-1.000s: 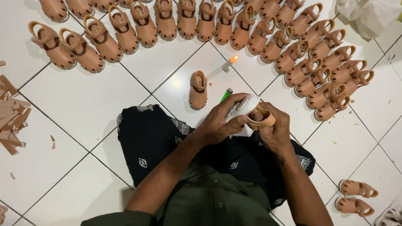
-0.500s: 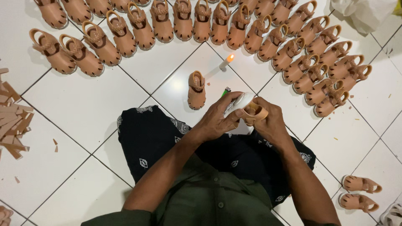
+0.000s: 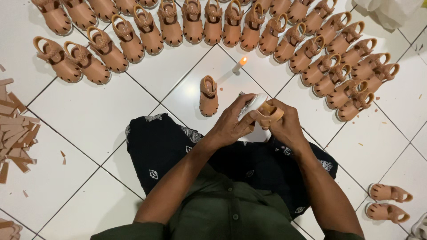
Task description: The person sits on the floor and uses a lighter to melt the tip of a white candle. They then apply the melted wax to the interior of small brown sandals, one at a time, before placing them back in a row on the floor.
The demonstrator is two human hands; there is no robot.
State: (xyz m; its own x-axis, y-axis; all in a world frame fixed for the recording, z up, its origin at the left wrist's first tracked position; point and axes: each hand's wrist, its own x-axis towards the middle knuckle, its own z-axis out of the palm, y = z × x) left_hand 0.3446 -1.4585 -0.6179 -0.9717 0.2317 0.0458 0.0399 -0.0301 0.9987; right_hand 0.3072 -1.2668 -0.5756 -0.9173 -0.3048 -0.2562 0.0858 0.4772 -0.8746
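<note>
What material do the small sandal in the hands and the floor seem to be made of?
The small sandal, held by the left hand and right hand, looks like tan leather or an imitation of it: matte, smooth strap, with a pale sole that may be rubber. I cannot tell which. The floor seems glazed white ceramic tile: glossy squares with dark grout lines.

sandals tan, 12 o'clock | my cloth black, white motifs | floor white tiles | shirt dark green
</note>
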